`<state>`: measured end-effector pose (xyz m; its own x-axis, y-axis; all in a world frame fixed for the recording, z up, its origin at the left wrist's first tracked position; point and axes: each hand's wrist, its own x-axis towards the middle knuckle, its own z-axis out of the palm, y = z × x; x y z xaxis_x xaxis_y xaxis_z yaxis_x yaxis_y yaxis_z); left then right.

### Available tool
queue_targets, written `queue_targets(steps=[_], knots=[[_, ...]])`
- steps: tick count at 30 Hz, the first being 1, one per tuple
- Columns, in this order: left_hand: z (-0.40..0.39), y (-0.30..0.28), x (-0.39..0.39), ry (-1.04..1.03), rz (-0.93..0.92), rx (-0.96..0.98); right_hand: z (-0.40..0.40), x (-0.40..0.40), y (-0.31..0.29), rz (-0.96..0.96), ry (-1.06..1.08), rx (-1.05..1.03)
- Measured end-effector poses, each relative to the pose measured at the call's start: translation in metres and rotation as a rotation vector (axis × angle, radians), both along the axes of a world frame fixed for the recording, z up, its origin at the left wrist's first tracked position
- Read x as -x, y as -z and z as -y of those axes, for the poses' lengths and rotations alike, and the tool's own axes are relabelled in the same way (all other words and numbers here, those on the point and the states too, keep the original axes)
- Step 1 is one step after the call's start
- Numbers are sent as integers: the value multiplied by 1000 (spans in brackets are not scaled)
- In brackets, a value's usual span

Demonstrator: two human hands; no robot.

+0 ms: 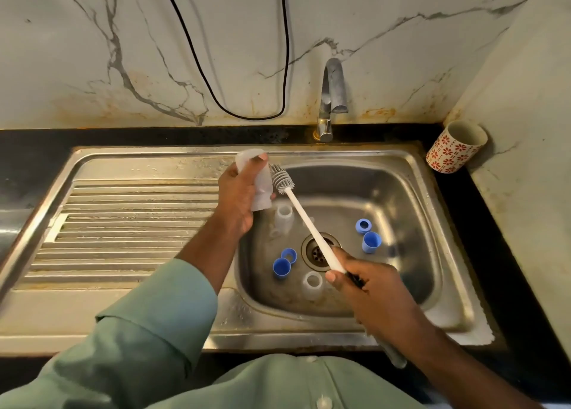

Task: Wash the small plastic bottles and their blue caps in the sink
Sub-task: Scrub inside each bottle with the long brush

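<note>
From the head camera, the steel sink (411, 174) holds two clear bottles standing mouth-up, one (283, 215) just left of the drain (319, 251) and one (312, 283) near the front. Four blue caps lie in the basin: a pair (285, 263) at front left, another pair (367, 234) at right. The left hand (238, 195) has its fingers curled round a third bottle (258, 181) held above the basin's left rim. The right hand (367, 288) pinches the brush (304, 217) by its white handle, bristles beside that bottle. A patterned cup (454, 147) sits on the counter.
</note>
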<state>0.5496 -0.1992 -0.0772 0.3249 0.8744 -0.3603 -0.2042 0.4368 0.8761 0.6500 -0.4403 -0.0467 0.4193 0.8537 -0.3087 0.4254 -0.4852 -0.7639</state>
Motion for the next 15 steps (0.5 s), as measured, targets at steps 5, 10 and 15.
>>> queue_targets(steps=[5,10,15], knots=[[26,1,-16,151,62,2,-31,11,-10,-149,134,-122],[11,-2,0,66,-85,-327,-17,3,-19,-266,99,-59],[20,9,5,229,-326,-549,-14,-12,-22,-395,114,-94]])
